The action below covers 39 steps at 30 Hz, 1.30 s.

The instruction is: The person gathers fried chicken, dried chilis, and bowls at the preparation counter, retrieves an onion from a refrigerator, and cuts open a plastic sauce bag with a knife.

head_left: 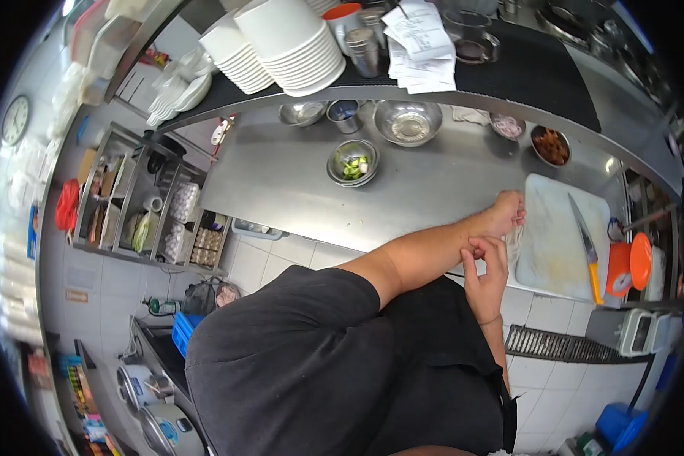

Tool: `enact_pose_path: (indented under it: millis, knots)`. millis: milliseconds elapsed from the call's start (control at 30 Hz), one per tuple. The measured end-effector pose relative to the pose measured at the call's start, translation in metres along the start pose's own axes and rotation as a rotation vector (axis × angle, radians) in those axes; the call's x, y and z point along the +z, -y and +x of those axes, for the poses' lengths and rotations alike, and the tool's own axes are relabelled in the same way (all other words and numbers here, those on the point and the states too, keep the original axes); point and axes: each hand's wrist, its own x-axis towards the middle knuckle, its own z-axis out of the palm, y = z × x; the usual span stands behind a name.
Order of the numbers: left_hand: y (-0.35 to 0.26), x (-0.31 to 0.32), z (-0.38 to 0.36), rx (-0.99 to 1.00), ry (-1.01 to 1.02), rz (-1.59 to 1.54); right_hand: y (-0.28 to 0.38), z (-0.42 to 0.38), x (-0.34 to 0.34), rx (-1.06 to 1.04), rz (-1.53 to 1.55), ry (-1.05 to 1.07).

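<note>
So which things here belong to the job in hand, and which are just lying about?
Likely in the job:
pale strands by the left hand
cutting board
knife on it
bowl of green pieces, perhaps

Seemingly just lying about:
paper slips
stacked white bowls
orange mug

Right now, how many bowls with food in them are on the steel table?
3: a bowl of green pieces on the left, a bowl of pale slices by the shelf, and a bowl of brown pieces beyond the cutting board. The shelf may hide others.
</note>
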Motion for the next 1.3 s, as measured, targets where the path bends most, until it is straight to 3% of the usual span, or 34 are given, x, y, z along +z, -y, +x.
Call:
enact_pose_path:
  millis: [933, 1133, 1300]
  knots:
    - [-0.009, -0.005, -0.001, 0.015, -0.092, 0.028, -0.011, 0.004, 0.001, 0.045, 0.029, 0.216]
    - [-0.001, -0.004, 0.007, -0.001, -0.076, 0.045, -0.005, 0.003, 0.004, 0.143, 0.063, 0.106]
    - [0.01, -0.008, 0.015, -0.001, -0.066, 0.071, -0.009, 0.003, -0.002, 0.113, 0.018, 0.159]
